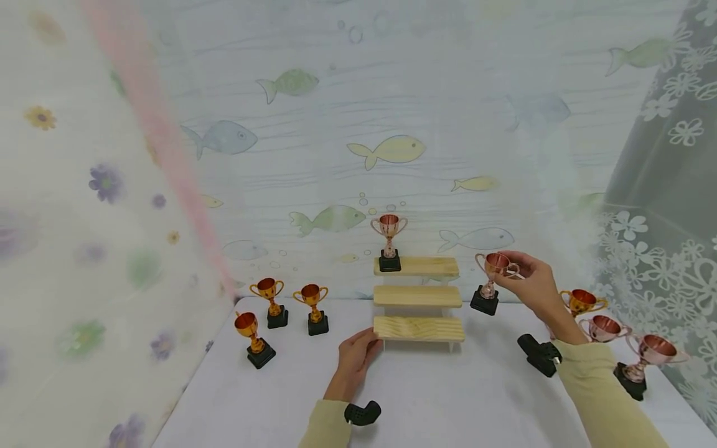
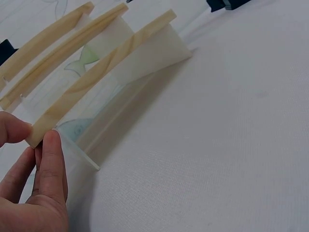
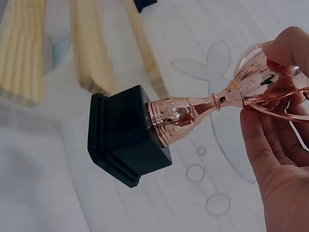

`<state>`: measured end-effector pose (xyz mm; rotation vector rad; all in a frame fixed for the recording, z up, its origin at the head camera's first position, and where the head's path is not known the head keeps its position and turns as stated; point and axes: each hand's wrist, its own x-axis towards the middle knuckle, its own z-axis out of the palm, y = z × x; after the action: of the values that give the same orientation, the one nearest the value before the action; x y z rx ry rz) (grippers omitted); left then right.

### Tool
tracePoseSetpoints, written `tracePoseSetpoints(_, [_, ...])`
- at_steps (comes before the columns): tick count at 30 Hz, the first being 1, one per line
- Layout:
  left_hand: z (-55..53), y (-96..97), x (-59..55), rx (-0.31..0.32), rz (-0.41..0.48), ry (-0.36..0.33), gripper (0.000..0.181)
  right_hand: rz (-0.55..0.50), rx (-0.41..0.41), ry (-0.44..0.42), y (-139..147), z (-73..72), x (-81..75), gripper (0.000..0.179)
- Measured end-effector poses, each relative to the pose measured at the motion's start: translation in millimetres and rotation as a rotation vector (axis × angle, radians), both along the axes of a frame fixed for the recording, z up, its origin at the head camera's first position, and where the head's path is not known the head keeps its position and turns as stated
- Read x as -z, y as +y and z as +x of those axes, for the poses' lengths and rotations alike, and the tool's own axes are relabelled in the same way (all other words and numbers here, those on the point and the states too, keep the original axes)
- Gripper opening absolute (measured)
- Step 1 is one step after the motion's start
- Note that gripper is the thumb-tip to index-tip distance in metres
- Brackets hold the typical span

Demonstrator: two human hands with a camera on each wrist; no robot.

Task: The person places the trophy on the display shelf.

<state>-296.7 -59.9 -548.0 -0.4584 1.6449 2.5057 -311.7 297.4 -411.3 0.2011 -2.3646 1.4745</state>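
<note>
My right hand (image 1: 529, 283) pinches a rose-gold trophy cup (image 3: 183, 113) by its bowl, holding it in the air right of the three-step wooden stand (image 1: 419, 328). The trophy's black square base (image 3: 128, 137) points toward the stand in the right wrist view. At the stand's lower left corner, my left hand (image 2: 41, 179) pinches the end of the lowest wooden step (image 2: 104, 65) between thumb and fingers. Another rose-gold trophy (image 1: 389, 239) stands upright on the left part of the top step; bare wood shows on the lower two steps.
Several gold trophies (image 1: 312, 306) stand on the white table (image 1: 442, 398) at left. Behind my right forearm are a gold trophy (image 1: 582, 302) and rose-gold trophies (image 1: 652, 351). A fish-patterned curtain (image 1: 313, 186) hangs behind the stand.
</note>
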Motion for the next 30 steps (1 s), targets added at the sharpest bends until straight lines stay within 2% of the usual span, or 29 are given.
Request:
tracePoseSetpoints(6, [-0.4, -0.6, 2.4, 0.007, -0.014, -0.003, 0.041, -0.037, -0.029, 0.037, -7, -5.0, -5.3, 0.055])
tracePoseSetpoints(11, [0.5, -1.0, -0.9, 0.004, -0.016, -0.009, 0.041, -0.093, -0.067, 0.063, -14, -11.8, -10.5, 0.055])
tracePoseSetpoints(15, [1.0, 0.0, -1.8, -0.005, -0.007, -0.007, 0.042, -0.156, -0.112, 0.093, -21, -15.3, -14.9, 0.051])
tracePoseSetpoints(22, [-0.1, 0.5, -3.4, -0.017, -0.013, -0.005, 0.041, -0.333, -0.213, 0.127, -35, -23.8, -23.0, 0.042])
tracePoseSetpoints(30, [-1.7, 0.4, 0.0, -0.013, -0.006, -0.011, 0.041, -0.396, -0.249, 0.121, -50, -36.3, -28.7, 0.039])
